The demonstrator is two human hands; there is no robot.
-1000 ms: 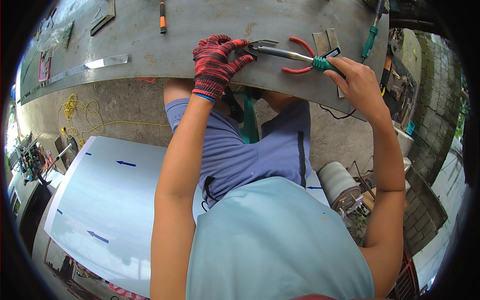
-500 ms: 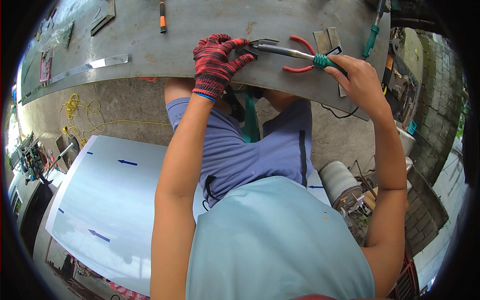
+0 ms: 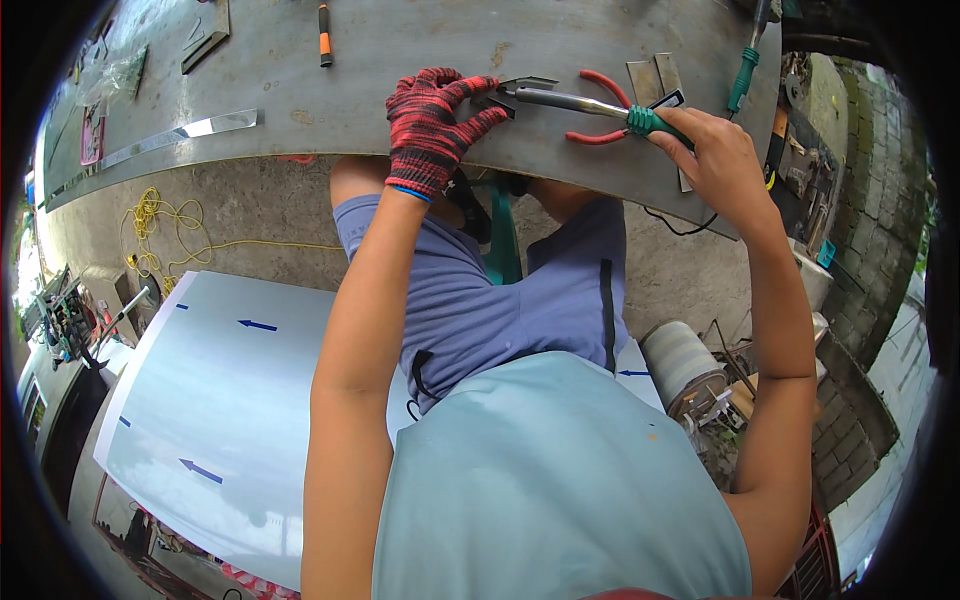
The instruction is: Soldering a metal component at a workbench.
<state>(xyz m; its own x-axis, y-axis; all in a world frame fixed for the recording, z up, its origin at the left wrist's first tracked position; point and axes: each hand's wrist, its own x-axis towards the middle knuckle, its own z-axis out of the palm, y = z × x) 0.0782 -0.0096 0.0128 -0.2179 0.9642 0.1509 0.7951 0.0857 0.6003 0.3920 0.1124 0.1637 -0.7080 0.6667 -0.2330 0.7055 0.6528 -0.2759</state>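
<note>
My left hand [image 3: 432, 122], in a red and black knit glove, pinches a small dark bent metal piece [image 3: 530, 81] above the table's near edge. My right hand [image 3: 722, 160] is bare and closed round the green handle of a soldering iron [image 3: 570, 102]. The iron's shaft points left, and its tip is at the metal piece beside my gloved fingertips; whether they touch is too small to tell. Under the shaft lie pliers with red handles [image 3: 598, 138], their jaws hidden. Close by are flat metal strips [image 3: 643, 82] and a small black-framed object [image 3: 668, 100].
The grey metal table [image 3: 350, 110] holds an orange-and-black handled tool [image 3: 325, 36], a long shiny strip [image 3: 215, 124] and an angle piece [image 3: 206, 47]. A second green-handled tool [image 3: 743, 80] lies at right. A yellow cord [image 3: 150, 225] coils on the floor; a large sheet [image 3: 240, 370] lies behind left.
</note>
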